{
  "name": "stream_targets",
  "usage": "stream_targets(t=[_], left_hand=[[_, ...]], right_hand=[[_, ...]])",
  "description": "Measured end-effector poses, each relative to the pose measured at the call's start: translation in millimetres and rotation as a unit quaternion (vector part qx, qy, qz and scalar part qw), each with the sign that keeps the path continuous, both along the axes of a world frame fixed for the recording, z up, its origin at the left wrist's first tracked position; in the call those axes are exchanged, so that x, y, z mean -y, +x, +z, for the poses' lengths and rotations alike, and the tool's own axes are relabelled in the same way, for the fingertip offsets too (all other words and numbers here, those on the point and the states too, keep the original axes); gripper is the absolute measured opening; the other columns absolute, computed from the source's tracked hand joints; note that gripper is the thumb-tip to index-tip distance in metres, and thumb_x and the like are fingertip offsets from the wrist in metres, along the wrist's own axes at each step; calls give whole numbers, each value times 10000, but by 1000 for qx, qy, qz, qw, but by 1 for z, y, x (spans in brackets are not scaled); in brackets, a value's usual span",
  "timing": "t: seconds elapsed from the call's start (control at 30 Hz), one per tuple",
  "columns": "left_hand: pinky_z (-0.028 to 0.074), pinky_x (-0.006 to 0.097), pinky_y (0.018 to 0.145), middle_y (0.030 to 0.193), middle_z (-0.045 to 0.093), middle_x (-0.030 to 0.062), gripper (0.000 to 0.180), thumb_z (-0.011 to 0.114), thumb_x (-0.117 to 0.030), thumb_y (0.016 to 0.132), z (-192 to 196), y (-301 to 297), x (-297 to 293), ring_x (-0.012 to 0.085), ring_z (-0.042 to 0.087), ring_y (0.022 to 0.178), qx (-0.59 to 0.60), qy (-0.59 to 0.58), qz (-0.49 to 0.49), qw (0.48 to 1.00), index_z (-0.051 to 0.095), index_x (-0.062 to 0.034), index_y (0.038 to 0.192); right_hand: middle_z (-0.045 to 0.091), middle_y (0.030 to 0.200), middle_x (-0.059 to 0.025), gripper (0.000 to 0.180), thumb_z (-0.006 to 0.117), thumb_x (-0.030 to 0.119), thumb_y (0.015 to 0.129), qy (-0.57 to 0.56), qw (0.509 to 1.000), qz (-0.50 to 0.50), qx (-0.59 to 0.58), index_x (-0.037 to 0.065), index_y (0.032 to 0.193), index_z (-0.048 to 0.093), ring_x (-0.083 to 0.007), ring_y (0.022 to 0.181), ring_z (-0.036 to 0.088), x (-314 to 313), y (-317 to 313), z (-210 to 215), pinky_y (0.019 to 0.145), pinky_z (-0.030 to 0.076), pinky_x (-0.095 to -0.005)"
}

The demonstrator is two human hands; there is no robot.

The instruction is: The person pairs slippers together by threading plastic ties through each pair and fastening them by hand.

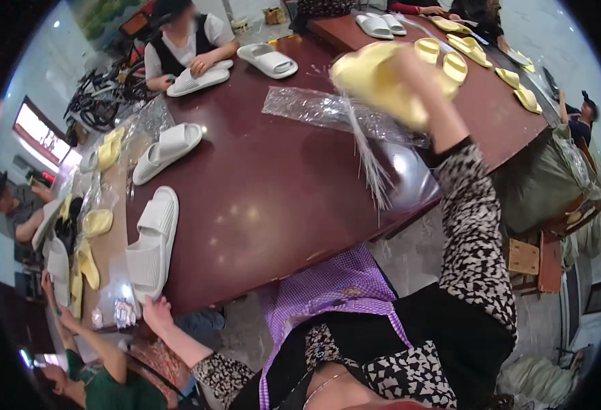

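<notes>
My right hand [413,72] is raised over the far right of the table, blurred, and grips a yellow slipper [372,75]. More yellow shows behind the wrist, and I cannot tell whether that is a second slipper. At the table's left front edge my left hand [157,314] has its fingers closed on the near end of a pale grey ribbed slipper [154,239]. Beyond it lies another pale grey slipper [168,152]. A bundle of thin white ties [372,171] trails across the table below my right hand.
Clear plastic bags [307,108] lie on the dark red table [266,205]. Across it a person [188,51] handles a grey slipper [198,80]; another grey slipper [268,61] lies nearby. Yellow slippers [470,49] line the far right. At left, a person in green [116,376] reaches toward slippers.
</notes>
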State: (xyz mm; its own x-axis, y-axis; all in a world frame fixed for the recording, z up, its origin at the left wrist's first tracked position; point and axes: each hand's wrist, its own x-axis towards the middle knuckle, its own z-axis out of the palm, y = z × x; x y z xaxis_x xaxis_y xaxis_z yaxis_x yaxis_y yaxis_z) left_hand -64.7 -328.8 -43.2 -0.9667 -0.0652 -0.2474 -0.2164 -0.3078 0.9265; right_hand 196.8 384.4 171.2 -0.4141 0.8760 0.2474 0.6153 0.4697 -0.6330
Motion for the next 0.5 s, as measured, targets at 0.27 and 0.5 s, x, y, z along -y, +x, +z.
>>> stream_targets(t=[0.27, 0.5], left_hand=[[434, 349, 578, 908, 587, 126, 201, 511, -96, 854, -3, 8, -21, 261, 540, 706, -21, 162, 47, 986, 510, -25, 1043], [473, 335, 476, 904, 601, 145, 183, 498, -44, 845, 47, 73, -129, 237, 574, 603, -89, 148, -71, 982, 501, -7, 1023]], right_hand=[[652, 895, -99, 399, 586, 280, 846, 118, 973, 142, -135, 22, 1150, 561, -173, 732, 630, -19, 20, 0, 606, 487, -292], [640, 957, -74, 416, 526, 285, 901, -258, 891, 371, -36, -3, 1202, 522, -112, 726, 596, 108, -39, -87, 617, 494, -242]])
